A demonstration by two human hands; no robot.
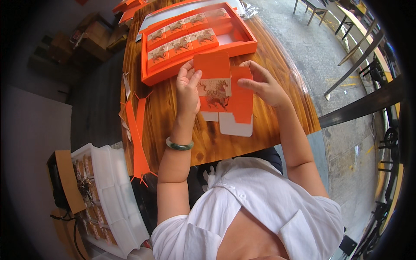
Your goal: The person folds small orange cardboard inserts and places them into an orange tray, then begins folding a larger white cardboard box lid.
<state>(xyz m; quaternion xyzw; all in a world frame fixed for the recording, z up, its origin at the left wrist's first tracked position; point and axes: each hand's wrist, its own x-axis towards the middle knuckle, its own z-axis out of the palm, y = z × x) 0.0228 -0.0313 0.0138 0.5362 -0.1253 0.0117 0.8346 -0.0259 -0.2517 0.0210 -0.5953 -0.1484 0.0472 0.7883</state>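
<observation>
Between my hands is a flattened orange carton (214, 94) with a printed horse on one panel and pale flaps hanging at its lower end. My left hand (188, 84) pinches its left edge, thumb on the front. On the other side, my right hand (261, 81) holds the right panel near its top, thumb in front and fingers behind. Just beyond lies a large orange tray box (201, 53). Several small horse-printed boxes (180, 45) sit in two rows inside it, and a gap with a pale floor shows at its right end.
Flat orange card strips (139, 139) lie along the left edge of the wooden table (227, 149). A white plastic crate (113, 195) with wrapped packages stands at lower left. Cardboard boxes (96, 35) are at the back left. A dark metal bar (360, 100) crosses the right side.
</observation>
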